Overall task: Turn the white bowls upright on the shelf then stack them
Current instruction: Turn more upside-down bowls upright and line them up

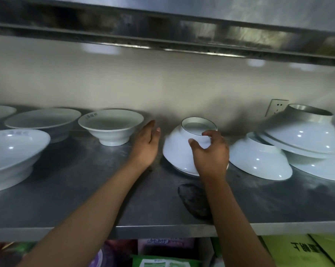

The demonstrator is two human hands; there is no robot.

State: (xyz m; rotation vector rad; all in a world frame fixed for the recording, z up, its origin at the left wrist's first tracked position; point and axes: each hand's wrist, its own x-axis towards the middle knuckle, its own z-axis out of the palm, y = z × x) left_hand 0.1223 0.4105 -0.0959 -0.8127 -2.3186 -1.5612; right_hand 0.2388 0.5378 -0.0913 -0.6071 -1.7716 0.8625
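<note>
While the right hand [210,155] curls over an upside-down white bowl [179,149], its thumb and forefinger pinching the raised foot ring, the bowl tilts on the steel shelf [85,199] with its left rim lifted. Just to its left the left hand [146,143] hangs flat, fingers straight and together, holding nothing and a little apart from the bowl's side. Right of the gripped bowl lies another overturned bowl [259,158], and past it a leaning pile of overturned bowls [305,135] reaches toward a wall socket [276,108]. To the left, 1 upright bowl [110,126] stands nearest, with 3 more upright ones [42,120] beyond it. Below the shelf edge sit coloured packets [162,255], blurred.
</note>
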